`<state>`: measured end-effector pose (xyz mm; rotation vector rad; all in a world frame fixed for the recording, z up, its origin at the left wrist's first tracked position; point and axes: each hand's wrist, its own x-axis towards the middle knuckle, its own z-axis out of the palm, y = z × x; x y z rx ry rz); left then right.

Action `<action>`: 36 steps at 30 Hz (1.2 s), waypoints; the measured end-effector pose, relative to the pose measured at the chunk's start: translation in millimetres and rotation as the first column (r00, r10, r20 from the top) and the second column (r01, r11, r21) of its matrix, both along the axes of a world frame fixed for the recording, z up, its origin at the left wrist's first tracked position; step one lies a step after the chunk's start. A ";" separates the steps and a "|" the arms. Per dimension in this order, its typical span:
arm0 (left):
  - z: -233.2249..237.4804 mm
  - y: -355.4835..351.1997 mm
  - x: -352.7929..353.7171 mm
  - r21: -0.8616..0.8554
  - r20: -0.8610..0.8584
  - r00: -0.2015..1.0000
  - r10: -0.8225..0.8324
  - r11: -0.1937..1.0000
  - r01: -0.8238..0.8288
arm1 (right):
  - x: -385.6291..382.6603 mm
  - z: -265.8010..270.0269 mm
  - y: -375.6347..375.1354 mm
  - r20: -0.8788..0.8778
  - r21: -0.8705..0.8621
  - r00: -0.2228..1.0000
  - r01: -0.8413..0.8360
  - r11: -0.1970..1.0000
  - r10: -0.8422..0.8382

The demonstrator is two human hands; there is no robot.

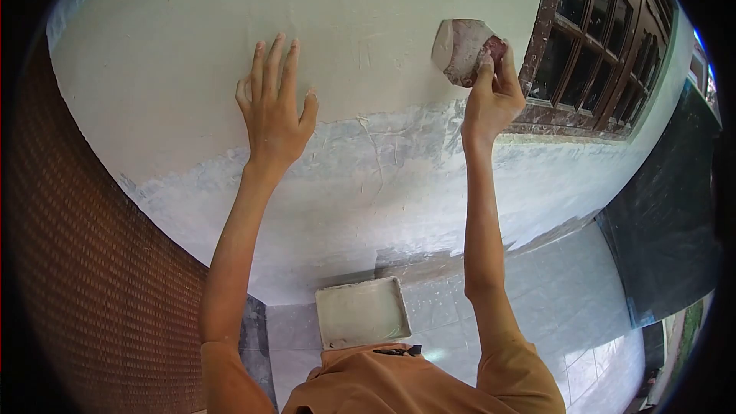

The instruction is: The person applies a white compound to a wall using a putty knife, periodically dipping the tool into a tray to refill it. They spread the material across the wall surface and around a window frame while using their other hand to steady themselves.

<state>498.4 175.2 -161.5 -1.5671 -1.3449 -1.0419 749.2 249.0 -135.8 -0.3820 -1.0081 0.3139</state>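
Observation:
My left hand (277, 119) is raised against the wall (368, 54), fingers spread and holding nothing. To the right, my right hand (494, 100) pinches the dark red handle of a putty scraper (465, 50). Its wide blade is smeared with pale and brownish filler and lies close over the wall, left of the window frame. The upper wall is a smooth pale cream. Below both hands runs a ragged edge where it turns to a patchy white and grey coat.
A dark brown window (590, 46) with glass panes is at the upper right. Woven brown matting (115, 261) covers the left side. A pale, stained tray (362, 310) rests on the tiled floor (452, 322) by my body. A dark sheet (663, 215) hangs at the right.

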 end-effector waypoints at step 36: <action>3.4 -2.3 5.7 0.008 0.082 0.995 -0.054 0.999 0.053 | -68.2 29.5 14.0 0.113 0.108 0.976 -0.197 0.974 0.185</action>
